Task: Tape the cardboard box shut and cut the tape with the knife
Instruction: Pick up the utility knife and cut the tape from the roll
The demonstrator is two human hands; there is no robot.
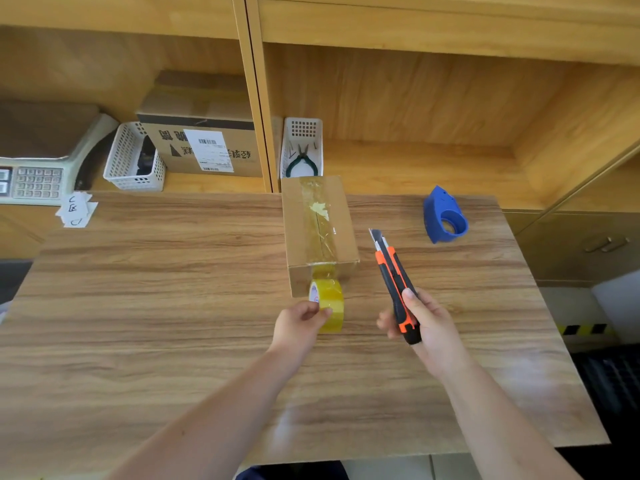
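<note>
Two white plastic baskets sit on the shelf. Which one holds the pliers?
The right basket, directly behind the cardboard box, holds green-handled pliers; the left one has only dark contents.

Light wood-grain tabletop (173, 306), honey-coloured wooden shelving unit (415, 105) behind it, wooden drawer cabinet with metal handles (606, 244) at right, soft even light.

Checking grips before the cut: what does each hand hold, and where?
Left hand grips the tape roll at its near rim; right hand holds the knife by its handle's rear end.
</note>
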